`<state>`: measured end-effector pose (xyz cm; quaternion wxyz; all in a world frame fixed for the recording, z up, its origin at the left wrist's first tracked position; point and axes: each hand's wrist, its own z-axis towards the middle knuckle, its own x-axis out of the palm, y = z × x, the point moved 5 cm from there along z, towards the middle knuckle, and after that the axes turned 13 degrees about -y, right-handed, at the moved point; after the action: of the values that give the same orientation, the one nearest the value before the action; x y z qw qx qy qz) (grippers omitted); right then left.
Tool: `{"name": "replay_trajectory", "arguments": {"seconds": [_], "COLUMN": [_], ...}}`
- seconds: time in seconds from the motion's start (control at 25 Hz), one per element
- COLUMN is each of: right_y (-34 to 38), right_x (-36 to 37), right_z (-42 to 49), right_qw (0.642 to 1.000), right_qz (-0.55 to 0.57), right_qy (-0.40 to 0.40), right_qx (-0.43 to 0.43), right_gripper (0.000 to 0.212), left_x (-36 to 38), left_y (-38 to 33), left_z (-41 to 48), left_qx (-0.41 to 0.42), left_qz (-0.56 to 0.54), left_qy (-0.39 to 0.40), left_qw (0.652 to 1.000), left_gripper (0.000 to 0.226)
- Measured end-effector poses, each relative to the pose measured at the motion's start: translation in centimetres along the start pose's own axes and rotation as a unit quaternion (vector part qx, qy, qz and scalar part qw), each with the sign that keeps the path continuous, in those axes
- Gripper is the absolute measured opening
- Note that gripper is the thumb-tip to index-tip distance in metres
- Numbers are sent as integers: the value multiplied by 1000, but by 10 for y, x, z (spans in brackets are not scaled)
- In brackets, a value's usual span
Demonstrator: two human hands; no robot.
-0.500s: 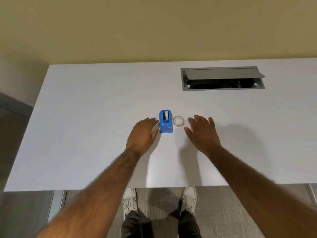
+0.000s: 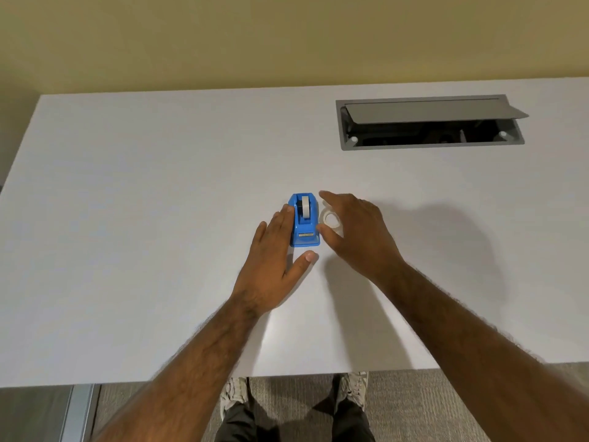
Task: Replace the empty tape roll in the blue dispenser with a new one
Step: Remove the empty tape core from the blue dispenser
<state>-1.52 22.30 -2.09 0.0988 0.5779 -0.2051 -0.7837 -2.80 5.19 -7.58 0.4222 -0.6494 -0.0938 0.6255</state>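
Note:
A small blue tape dispenser [image 2: 304, 226] stands on the white table [image 2: 143, 218], with a pale roll sitting in its slot. My left hand [image 2: 274, 266] lies flat against the dispenser's left side, fingers spread, thumb just in front of it. A clear new tape roll [image 2: 331, 220] lies right of the dispenser. My right hand [image 2: 360, 237] arches over that roll, its fingers apart; the index finger reaches past the roll and the thumb sits at its near side. Whether the fingers touch the roll is unclear.
A grey cable box [image 2: 430, 122] with its lid raised is set into the table at the back right. The table's near edge runs just above my shoes [image 2: 234, 393]. A yellow wall rises behind the table.
Both hands have moved forward and inward. The left one now rests along the dispenser's side, and the right one has come over the loose tape roll.

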Motion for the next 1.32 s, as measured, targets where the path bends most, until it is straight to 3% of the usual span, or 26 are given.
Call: {"name": "replay_trajectory", "arguments": {"seconds": [0.24, 0.88, 1.32], "right_y": [6, 22, 26], "right_x": [16, 9, 12], "right_z": [15, 42, 41], "right_qw": [997, 996, 997], "right_qz": [71, 31, 20], "right_qy": [36, 66, 61], "right_qx": [-1, -54, -52], "right_gripper": [61, 35, 36], "left_x": [4, -10, -11], "left_y": [0, 1, -3], "left_z": [-1, 14, 14], "left_qx": [6, 2, -11], "left_qz": [-11, 30, 25], "left_qy": [-17, -71, -69], "left_qw": [1000, 997, 997], "left_gripper": [77, 64, 65]}}
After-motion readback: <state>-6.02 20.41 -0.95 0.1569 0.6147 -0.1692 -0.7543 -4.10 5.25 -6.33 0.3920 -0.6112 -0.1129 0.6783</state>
